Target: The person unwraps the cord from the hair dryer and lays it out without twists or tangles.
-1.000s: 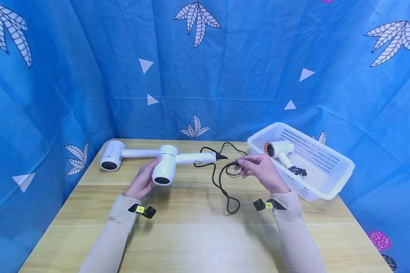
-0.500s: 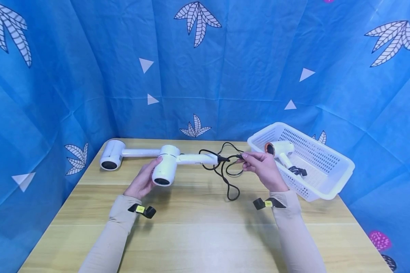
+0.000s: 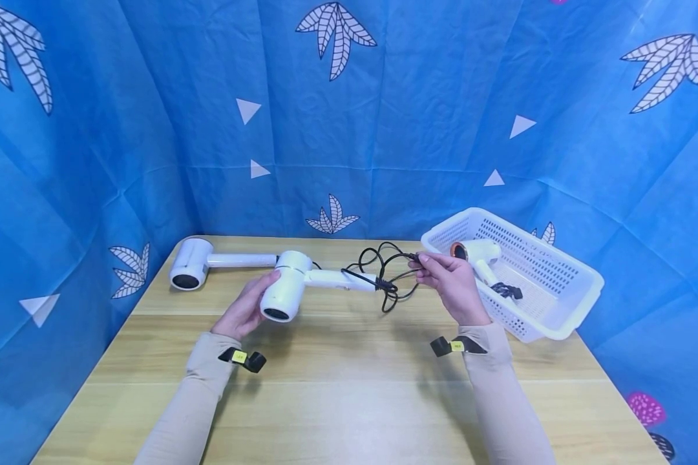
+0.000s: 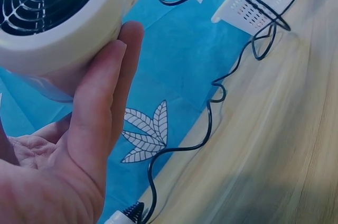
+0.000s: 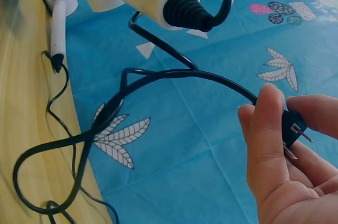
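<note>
A white hair dryer (image 3: 285, 294) is held up over the table by my left hand (image 3: 245, 310), which grips its barrel; the handle points right. In the left wrist view the fingers (image 4: 97, 97) lie against the barrel below the round grille (image 4: 45, 2). Between thumb and fingers my right hand (image 3: 450, 287) pinches the black plug (image 5: 293, 127), its metal prongs showing in the right wrist view. From the plug the black cord (image 5: 179, 71) loops back to the handle's ribbed end (image 5: 187, 12). Behind lies a second white hair dryer (image 3: 192, 265) on the table.
At the right stands a white perforated basket (image 3: 558, 316) with another white hair dryer (image 3: 481, 252), copper-rimmed, its cord bundled. The second dryer's thin cord runs across the back of the wooden table (image 3: 337, 407). Blue curtain (image 3: 430, 129) hangs along the back and sides.
My right hand has moved slightly up and right with the plug. The cord's hanging loop has drawn up and bunched near the handle's end. The held dryer's handle has dipped and shifted right.
</note>
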`<state>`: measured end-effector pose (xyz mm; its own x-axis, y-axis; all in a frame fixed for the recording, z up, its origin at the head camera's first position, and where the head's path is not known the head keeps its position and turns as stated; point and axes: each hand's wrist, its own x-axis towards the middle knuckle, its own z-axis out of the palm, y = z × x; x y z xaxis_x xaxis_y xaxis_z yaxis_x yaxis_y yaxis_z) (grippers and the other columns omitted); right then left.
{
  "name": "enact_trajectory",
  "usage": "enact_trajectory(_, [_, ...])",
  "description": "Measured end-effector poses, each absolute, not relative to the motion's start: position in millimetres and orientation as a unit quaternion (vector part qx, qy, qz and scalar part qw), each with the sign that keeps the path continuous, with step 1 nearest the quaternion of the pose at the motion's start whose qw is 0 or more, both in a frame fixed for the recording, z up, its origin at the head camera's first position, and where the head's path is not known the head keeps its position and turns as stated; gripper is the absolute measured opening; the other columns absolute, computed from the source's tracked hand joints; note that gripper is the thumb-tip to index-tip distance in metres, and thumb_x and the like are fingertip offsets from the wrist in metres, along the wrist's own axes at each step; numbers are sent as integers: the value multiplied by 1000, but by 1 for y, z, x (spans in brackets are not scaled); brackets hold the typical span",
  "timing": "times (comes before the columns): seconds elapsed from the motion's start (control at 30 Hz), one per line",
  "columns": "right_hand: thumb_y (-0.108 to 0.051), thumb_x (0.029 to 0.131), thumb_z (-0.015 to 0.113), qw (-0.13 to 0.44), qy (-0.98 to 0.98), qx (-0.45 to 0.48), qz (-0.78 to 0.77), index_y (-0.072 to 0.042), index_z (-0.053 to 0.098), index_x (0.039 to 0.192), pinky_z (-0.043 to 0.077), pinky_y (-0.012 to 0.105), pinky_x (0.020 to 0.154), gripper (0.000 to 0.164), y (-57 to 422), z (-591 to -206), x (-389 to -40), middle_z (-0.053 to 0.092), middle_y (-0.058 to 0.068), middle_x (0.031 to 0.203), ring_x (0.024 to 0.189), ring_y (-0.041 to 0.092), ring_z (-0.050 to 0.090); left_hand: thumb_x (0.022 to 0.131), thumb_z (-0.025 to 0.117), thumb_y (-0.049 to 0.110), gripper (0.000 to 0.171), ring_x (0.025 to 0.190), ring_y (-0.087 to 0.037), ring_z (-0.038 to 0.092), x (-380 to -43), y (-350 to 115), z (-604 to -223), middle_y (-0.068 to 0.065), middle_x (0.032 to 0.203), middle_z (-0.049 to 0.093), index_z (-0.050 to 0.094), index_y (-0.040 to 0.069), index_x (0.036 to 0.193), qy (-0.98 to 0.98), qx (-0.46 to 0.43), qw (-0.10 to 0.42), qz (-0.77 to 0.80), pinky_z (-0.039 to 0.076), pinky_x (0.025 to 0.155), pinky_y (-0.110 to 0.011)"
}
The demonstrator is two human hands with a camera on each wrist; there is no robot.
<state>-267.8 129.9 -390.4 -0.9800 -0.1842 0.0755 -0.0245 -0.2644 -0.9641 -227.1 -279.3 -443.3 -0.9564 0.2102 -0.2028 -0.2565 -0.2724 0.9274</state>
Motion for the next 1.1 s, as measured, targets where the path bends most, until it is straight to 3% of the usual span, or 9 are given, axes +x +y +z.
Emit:
enact_trajectory(0.13, [-10,100,68,43,593,-92,-799,0,72,120,64,24,76,23,130,-390,-268,81,4,95,80,12,76,106,52,42,36,92,-9,72,-228,-278,-445,3,102,71,55,11,123,597,-18,149,788,63,78,-23])
enact_trajectory(0.33, [-10,99,69,27,570,-102,-815,-13,77,109,63,23,76,13,129,-386,-266,81,8,99,80,12,75,106,51,43,53,92,-7,71,-228,-278,-447,4,102,71,46,1,138,624,-22,156,766,61,78,-21])
enact_trajectory(0.53, [-8,99,68,7,549,-119,-827,-8,76,113,63,24,75,16,127,-381,-262,81,10,100,79,11,74,107,51,40,45,88,-8,72,-229,-275,-448,4,97,73,53,1,131,641,-20,155,751,61,75,-22])
enact_trajectory(0.83, [-5,101,64,-9,534,-142,-833,-12,78,109,63,23,73,17,123,-371,-252,82,7,97,77,11,74,107,52,37,31,87,-8,72,-229,-277,-447,4,95,73,63,9,116,648,-18,147,747,61,74,-22])
enact_trajectory(1.1, [-6,100,67,-32,536,-156,-829,-7,77,112,63,23,73,16,126,-360,-243,81,10,99,77,13,73,107,53,42,55,94,-8,69,-233,-285,-454,6,101,71,52,-2,139,670,-43,150,726,59,82,-25])
